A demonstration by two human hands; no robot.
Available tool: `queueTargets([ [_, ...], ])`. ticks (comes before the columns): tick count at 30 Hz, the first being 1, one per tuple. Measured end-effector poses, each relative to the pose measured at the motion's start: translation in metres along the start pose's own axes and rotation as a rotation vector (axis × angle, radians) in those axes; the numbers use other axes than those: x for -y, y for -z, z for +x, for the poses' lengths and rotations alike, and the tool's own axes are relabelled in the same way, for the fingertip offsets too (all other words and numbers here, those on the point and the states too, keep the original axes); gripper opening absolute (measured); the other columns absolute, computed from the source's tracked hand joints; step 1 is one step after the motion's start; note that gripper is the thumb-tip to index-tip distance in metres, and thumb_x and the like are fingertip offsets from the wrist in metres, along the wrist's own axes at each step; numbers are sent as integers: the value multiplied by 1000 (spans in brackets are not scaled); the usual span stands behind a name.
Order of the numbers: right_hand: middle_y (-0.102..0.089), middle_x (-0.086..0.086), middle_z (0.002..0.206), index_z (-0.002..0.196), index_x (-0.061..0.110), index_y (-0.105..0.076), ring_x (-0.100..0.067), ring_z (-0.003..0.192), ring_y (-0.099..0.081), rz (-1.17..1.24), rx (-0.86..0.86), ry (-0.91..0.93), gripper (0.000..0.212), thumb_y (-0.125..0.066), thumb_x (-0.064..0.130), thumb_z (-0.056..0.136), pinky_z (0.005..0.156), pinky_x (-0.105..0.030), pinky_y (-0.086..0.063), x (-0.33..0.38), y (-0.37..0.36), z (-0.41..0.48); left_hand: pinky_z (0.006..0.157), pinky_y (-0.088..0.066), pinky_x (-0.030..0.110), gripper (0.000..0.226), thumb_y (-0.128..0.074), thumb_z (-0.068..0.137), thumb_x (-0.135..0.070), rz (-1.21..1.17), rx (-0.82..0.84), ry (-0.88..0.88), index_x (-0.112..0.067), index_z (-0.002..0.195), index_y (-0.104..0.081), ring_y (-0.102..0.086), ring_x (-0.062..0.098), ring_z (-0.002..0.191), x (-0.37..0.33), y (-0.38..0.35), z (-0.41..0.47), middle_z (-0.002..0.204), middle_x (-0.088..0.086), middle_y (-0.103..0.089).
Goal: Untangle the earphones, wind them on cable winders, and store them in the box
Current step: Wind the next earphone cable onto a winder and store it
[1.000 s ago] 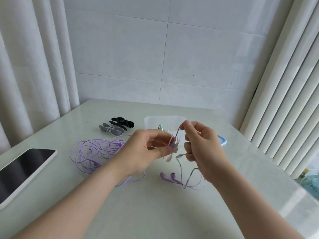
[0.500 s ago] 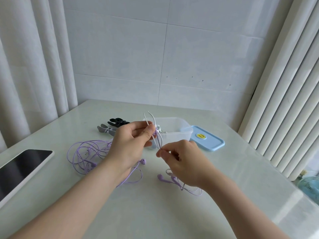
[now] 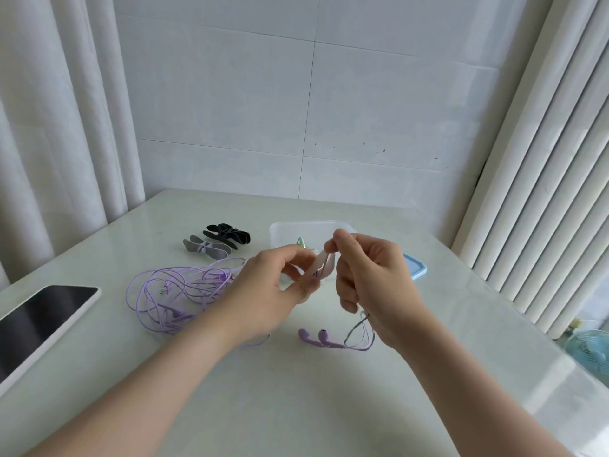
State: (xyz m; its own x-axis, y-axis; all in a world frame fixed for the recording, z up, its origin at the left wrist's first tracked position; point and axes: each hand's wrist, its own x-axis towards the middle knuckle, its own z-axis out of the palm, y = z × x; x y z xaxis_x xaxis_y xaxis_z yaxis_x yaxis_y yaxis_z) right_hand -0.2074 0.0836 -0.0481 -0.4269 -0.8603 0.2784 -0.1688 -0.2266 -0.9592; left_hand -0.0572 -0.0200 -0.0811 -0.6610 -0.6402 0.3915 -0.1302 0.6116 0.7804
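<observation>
Pinching a thin lilac cable (image 3: pixel 355 329) between thumb and forefinger, the right hand (image 3: pixel 372 285) lifts it against a pale cable winder (image 3: pixel 324 267), which the left hand (image 3: pixel 273 291) grips in its curled fingers; both hover above the middle of the tabletop (image 3: pixel 296 407). The risk, as I judge it: the slack loop hanging under the right palm could twist, or slip off the winder if tension drops; the earbuds (image 3: pixel 316 338) could drag and snag. They lie on the tabletop just nearside of the right hand; the tangled earphones (image 3: pixel 178 295) lie beyond the left hand, toward the left edge; the clear box (image 3: pixel 309 230) stands behind both hands, its blue lid (image 3: pixel 417 268) toward the right edge; a black winder (image 3: pixel 227 233) and a grey winder (image 3: pixel 206 249) sit left of the box.
</observation>
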Motion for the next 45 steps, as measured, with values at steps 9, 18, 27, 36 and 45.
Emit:
queueTargets([
  [9,-46,11,40,78,19,-71,-13,55,-45,-830,-202,101,37,-55,37,106,52,-31,-32,-31,17,18,75,-54,14,18,-65,102,-7,-392,-4,72,-14,116,-73,-74,9,97,-9,-2,0,108,0,-80],
  [18,-50,11,43,75,22,-75,-12,50,-47,-881,200,170,36,-55,35,103,55,-26,-39,-22,4,4,62,-42,46,16,-66,103,-32,-569,-233,225,-22,106,-78,-72,34,110,-4,3,4,106,6,-79],
  [27,-38,6,52,75,9,-70,-13,52,-33,-469,166,260,27,-59,20,97,51,-27,-29,4,-7,-8,79,-62,54,11,-76,96,-27,-383,-214,152,-26,107,-75,-74,23,100,-2,10,1,105,-5,-78],
  [36,-42,9,46,71,18,-58,-15,49,-42,-810,-171,356,44,-54,44,105,52,-31,-30,-10,5,7,68,-48,16,17,-79,93,-29,-257,59,69,-32,110,-79,-69,21,96,-8,4,0,107,-8,-78],
  [45,-41,11,43,68,13,-61,-11,44,-39,-703,-238,152,51,-58,51,103,50,-29,-31,-16,27,22,71,-55,13,24,-72,95,-6,-480,80,69,-5,119,-75,-77,16,100,-16,0,-4,111,12,-80],
])
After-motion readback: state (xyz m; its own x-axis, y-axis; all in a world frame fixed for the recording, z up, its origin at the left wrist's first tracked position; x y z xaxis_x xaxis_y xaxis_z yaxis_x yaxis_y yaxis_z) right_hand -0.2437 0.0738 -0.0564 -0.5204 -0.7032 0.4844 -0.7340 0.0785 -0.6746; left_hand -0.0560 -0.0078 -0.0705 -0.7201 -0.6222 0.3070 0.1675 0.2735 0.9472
